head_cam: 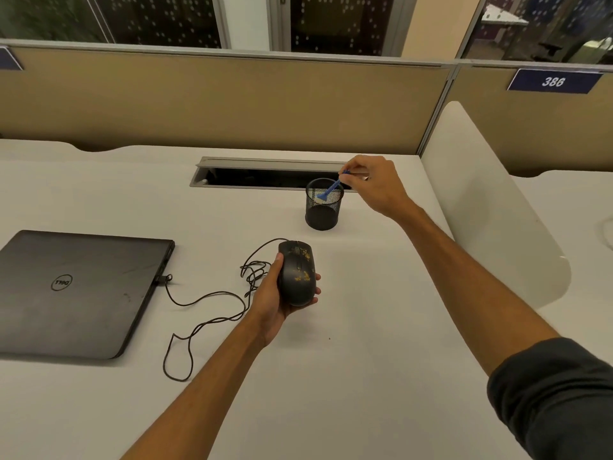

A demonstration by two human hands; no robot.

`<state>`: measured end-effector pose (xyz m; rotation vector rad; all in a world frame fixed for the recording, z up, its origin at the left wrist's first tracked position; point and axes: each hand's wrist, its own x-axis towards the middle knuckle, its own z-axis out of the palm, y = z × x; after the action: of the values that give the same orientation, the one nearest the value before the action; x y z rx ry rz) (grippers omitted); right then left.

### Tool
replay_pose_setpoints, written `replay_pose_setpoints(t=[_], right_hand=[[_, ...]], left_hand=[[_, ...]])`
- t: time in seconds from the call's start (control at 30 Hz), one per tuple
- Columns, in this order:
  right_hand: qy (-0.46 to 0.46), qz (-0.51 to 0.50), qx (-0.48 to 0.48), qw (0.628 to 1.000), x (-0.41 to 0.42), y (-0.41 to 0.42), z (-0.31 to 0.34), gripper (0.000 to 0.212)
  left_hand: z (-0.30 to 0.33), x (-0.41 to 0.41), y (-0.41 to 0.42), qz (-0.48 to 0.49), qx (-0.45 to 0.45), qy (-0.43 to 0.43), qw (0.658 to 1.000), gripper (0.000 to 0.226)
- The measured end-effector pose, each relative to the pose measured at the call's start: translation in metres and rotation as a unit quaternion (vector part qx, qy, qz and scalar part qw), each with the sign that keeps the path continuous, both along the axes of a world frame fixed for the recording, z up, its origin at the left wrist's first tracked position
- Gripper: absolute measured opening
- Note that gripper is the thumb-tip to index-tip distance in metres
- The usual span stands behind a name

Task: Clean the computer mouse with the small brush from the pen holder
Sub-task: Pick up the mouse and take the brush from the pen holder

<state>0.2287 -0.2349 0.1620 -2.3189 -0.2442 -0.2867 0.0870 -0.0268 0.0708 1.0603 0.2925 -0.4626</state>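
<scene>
- Now we cradle the mouse (296, 275) in our left hand (272, 295) just above the desk (365, 360), fingers wrapped round it, yellowish crumbs on its top.
- Our right hand (374, 184) pinches the blue brush (331, 189) by its handle end, bristles dipping into the mesh holder (323, 207).
- Nothing else shows inside the holder.
- Bristles could snag the rim and tip the holder; the cord (199, 313) might drag.
</scene>
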Motion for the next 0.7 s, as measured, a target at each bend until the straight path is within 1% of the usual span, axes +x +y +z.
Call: replay_pose_setpoints(t=[0.17,0.3,0.37,0.5,0.6,0.7], right_hand=[[-0.06,-0.036,0.129,0.989,-0.054,0.009,0.021,0.014],[-0.095,-0.113,0.214,0.966,-0.099,0.015,0.029,0.014],[-0.089,-0.16,0.253,0.95,-0.12,0.015,0.026,0.014],[-0.049,-0.231,0.341,0.91,-0.16,0.015,0.016,0.023],[-0.037,-0.247,0.378,0.891,-0.188,0.017,0.009,0.027],[-0.042,-0.255,0.4,0.879,-0.219,0.019,-0.003,0.024]], left_hand=[[0.012,-0.018,0.009,-0.009,0.006,-0.018,1.0,0.054],[0.02,-0.038,0.021,-0.022,0.01,-0.02,0.999,0.055],[0.023,-0.049,0.028,-0.034,0.013,-0.021,0.999,0.055],[0.024,-0.07,0.042,-0.057,0.014,-0.03,0.998,0.057],[0.024,-0.089,0.049,-0.059,0.011,-0.032,0.998,0.058],[0.021,-0.11,0.052,-0.057,0.005,-0.04,0.998,0.057]])
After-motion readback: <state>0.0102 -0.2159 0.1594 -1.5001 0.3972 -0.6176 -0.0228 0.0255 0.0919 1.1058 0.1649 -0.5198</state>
